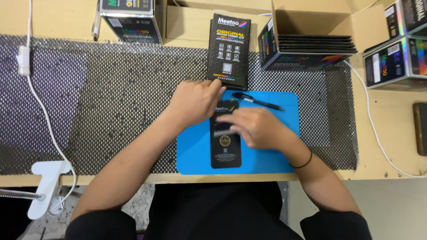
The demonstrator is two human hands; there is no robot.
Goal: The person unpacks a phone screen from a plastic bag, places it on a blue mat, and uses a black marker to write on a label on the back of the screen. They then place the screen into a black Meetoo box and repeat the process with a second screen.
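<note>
A black pen [257, 102] lies near an open cardboard box [311, 26].

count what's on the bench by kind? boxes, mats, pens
Flat black boxes out on the bench: 2 — box under both hands, upper box
Open cartons: 4
Blue mat: 1
Black pen: 1
Total: 8

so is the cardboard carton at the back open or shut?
Open. The cardboard carton has its flaps folded out, and a stack of flat black boxes shows inside.
</note>
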